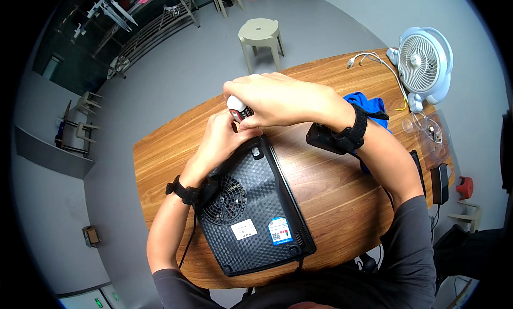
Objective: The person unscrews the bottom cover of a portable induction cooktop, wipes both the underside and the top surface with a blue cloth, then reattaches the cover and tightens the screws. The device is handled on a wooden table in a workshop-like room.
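A black induction cooker, or a similar flat appliance, lies with its underside up, showing a round fan vent and two stickers. Over its far edge, my right hand is closed round what looks like a screwdriver handle, white and rounded at the end, with a dark ribbed, red-edged grip. My left hand is at the same far corner, its fingers and thumb closed about the lower part of the handle. The tool's tip is hidden behind my hands. Near that corner sits a round foot.
A blue cloth lies beyond my right forearm on the wooden table. A white fan, a white cable, clear plastic packaging and a black power adapter stand along the right side. A stool is beyond the table.
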Demonstrator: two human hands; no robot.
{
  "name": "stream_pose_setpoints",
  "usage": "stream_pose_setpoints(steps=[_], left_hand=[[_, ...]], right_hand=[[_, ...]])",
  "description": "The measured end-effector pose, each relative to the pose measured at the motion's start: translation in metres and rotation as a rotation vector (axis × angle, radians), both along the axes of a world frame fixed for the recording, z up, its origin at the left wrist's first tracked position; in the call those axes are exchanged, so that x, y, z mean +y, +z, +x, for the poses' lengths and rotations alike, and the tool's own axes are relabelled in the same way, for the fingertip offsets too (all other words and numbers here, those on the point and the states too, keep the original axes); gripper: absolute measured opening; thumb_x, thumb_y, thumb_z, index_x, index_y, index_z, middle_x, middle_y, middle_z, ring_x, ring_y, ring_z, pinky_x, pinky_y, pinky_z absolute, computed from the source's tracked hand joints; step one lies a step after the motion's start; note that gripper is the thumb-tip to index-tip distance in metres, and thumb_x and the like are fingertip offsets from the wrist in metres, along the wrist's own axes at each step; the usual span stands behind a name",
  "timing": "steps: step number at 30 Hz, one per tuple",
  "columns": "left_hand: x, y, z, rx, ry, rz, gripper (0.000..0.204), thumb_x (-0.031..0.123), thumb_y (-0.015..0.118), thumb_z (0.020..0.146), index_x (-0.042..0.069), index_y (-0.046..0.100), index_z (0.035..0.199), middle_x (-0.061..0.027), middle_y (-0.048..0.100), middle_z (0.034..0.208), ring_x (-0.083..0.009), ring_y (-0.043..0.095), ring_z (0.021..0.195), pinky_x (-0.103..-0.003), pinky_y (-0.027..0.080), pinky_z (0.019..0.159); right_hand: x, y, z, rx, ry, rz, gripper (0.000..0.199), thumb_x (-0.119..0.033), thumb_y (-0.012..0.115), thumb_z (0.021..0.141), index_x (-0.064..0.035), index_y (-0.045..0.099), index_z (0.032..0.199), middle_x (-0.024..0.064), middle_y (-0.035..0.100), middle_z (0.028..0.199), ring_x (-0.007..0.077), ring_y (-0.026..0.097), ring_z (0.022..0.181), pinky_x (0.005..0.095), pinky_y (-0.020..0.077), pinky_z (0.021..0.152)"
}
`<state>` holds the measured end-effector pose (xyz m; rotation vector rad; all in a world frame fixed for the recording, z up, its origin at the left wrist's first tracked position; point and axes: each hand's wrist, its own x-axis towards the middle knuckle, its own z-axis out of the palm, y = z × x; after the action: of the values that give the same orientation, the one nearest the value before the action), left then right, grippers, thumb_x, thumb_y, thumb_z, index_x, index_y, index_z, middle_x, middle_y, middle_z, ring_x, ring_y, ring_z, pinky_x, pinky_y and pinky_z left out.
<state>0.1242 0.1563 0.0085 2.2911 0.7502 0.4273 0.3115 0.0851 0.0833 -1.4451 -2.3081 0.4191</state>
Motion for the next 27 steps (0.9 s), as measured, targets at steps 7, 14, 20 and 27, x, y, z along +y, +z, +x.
stream_pose_setpoints(steps=[7,14,20,27], left_hand=[[0.0001,-0.0006,0.0018,0.000,0.000,-0.014,0.027,0.017,0.087,0.080,-0.002,0.072,0.092,-0.0099,0.077,0.083,-0.0167,0.073,0.076,-0.035,0.056,0.071],[-0.0011,0.0006,0.0018,-0.032,-0.005,-0.025,0.027,0.017,0.087,0.081,-0.003,0.073,0.094,-0.0104,0.077,0.085,-0.0160,0.073,0.078,-0.034,0.056,0.071],[-0.0004,0.0012,0.0023,-0.026,0.009,-0.020,0.029,0.018,0.087,0.081,-0.002,0.073,0.095,-0.0107,0.077,0.085,-0.0156,0.072,0.077,-0.034,0.056,0.070],[-0.0019,0.0014,0.0015,-0.069,-0.005,-0.023,0.029,0.019,0.087,0.081,-0.002,0.073,0.094,-0.0107,0.077,0.083,-0.0167,0.072,0.075,-0.035,0.055,0.068]], right_hand=[[-0.0013,0.0006,0.0017,0.006,0.025,-0.013,0.037,-0.021,0.076,0.087,0.0014,0.057,0.109,0.0202,0.067,0.103,0.0410,0.066,0.099,0.0484,0.0523,0.083],[-0.0019,-0.0007,0.0019,-0.020,0.039,0.051,0.038,-0.023,0.076,0.088,0.0011,0.056,0.108,0.0194,0.066,0.101,0.0407,0.067,0.095,0.0477,0.0521,0.080],[-0.0002,0.0004,0.0003,-0.012,0.013,0.066,0.043,-0.029,0.083,0.083,0.0000,0.062,0.107,0.0202,0.073,0.103,0.0398,0.071,0.099,0.0482,0.0561,0.081],[-0.0009,0.0009,-0.0005,-0.008,0.010,0.046,0.042,-0.028,0.082,0.084,0.0000,0.062,0.107,0.0201,0.073,0.103,0.0396,0.071,0.099,0.0481,0.0560,0.082]])
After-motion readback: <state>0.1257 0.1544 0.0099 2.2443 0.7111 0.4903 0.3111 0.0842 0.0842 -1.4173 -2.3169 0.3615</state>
